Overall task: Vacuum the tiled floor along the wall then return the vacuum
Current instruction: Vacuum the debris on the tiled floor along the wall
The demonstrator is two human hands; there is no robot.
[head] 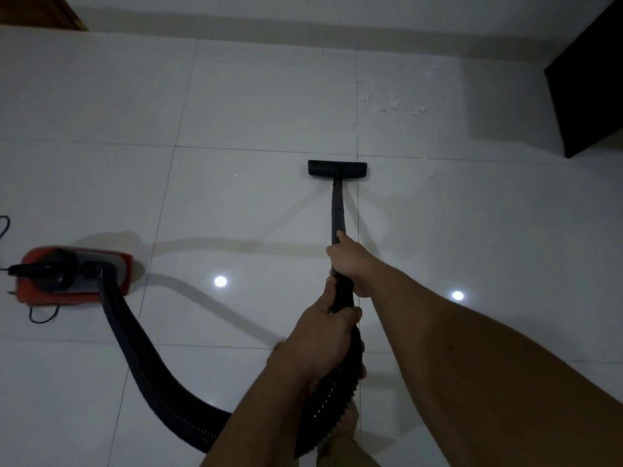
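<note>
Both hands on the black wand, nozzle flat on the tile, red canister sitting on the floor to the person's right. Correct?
Not quite. The head view shows the red canister on the floor to the person's left, not right, with the hose curving from it to the hands. The rest holds: left hand and right hand both grip the black wand, and the nozzle lies flat on the tile.
</note>
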